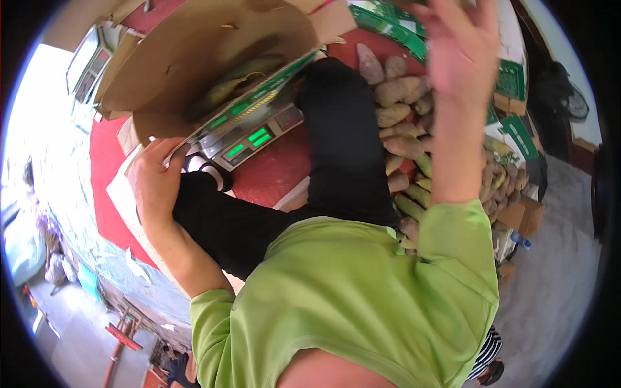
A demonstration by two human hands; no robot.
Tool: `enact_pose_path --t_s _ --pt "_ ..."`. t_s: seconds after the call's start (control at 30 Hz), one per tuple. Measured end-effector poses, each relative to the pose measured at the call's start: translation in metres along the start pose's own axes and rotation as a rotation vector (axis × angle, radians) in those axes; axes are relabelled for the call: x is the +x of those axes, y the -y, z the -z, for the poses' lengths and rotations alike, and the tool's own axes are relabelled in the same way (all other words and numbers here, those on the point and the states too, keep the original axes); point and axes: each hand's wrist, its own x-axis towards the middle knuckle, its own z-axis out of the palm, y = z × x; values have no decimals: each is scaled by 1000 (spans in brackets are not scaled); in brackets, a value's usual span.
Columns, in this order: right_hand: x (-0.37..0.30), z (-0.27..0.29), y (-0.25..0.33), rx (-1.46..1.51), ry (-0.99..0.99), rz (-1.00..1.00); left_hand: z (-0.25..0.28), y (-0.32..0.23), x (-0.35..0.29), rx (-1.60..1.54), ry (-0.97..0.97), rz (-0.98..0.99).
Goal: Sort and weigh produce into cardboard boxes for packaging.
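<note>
My left hand [157, 171] is closed on the rim of a large brown cardboard box [149, 84], fingers and thumb at its near left corner. Inside the box lie a few long, yellowish-green root vegetables [223, 90], partly in shadow. The box rests on a digital scale [262, 137] with lit green displays. My right hand [462, 55] is raised at the upper right, blurred, its fingers spread and partly cut off by the view's edge. No held thing shows in it. Near it are a green printed carton [394, 29] and heaped root vegetables [398, 94].
My black-trousered legs [343, 129] are spread around the scale on a red surface [278, 171]. More green and tan roots [501, 184] are piled at the right, beside small cardboard pieces [521, 216]. A second scale [89, 71] stands far left. A striped garment [486, 354] shows lower right.
</note>
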Motion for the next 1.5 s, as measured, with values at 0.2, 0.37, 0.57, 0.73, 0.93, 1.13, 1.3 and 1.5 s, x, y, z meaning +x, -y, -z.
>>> enact_pose_path --t_s 0.2,0.37,0.57,0.73,0.93,1.13,1.3,1.5 --pt "-5 -15 -25 -268 139 -179 -1 -7 4 -39 63 19" --pt "-31 59 -19 -379 -61 -226 -3 -12 2 -51 72 102" --pt "-122 195 -25 -793 -464 -484 -9 -2 4 -88 44 45" --pt "-221 303 -47 -978 -723 -782 -10 -5 3 -146 24 63" --pt "-305 361 -64 -1028 -944 -1075 -12 2 5 -226 5 75" --pt "-300 329 -75 -807 -1046 -1288 -11 -3 4 -198 -49 87" --pt "-299 328 -89 -825 -1056 -1193 -12 -6 6 -271 -36 64" --pt "-296 319 -96 -747 -1137 -1211 -9 -8 5 -222 -36 76"
